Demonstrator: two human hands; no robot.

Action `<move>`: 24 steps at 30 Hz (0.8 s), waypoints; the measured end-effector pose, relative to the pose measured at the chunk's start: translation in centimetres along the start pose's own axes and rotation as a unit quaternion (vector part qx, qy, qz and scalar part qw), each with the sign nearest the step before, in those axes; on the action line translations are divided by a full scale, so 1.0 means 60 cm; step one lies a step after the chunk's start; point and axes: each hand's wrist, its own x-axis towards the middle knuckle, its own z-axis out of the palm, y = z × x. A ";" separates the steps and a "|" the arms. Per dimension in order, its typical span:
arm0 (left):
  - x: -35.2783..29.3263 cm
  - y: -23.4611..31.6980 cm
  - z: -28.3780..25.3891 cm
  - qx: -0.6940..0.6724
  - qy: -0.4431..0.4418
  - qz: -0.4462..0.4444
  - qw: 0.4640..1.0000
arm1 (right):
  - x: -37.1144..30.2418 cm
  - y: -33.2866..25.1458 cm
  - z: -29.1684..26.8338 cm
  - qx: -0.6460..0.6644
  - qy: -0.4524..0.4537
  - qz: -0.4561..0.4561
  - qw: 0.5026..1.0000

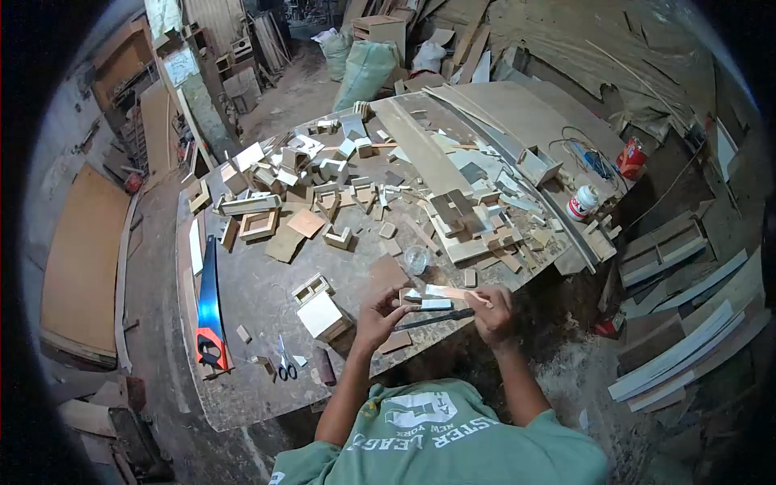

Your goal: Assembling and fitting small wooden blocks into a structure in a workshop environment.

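Pinching a likely light, stiff strip (451, 292) sensibly by one end in right hand (495, 317), perhaps gripping the block (436, 305) just leftward with left hand (377, 319).

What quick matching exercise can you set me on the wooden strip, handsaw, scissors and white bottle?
Things:
1. wooden strip
2. handsaw
3. scissors
4. white bottle

Places or colours:
A. just left of the dark brown cylinder
B. near the right edge of the table
C. held in the right hand
D. blue, orange and black

Pairs: 1-C, 2-D, 3-A, 4-B
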 end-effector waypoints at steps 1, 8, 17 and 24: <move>-0.001 0.003 -0.002 0.012 0.007 -0.013 1.000 | -0.002 0.004 -0.002 -0.015 0.010 0.011 1.000; 0.002 -0.007 0.000 -0.024 -0.006 0.009 1.000 | 0.015 -0.027 0.014 0.018 -0.005 -0.016 1.000; -0.002 -0.007 0.003 0.029 0.122 0.046 0.991 | 0.007 -0.006 0.004 -0.046 0.019 0.080 0.996; -0.011 0.015 0.025 0.204 0.188 0.193 0.941 | 0.046 -0.073 -0.011 0.088 0.056 0.171 0.980</move>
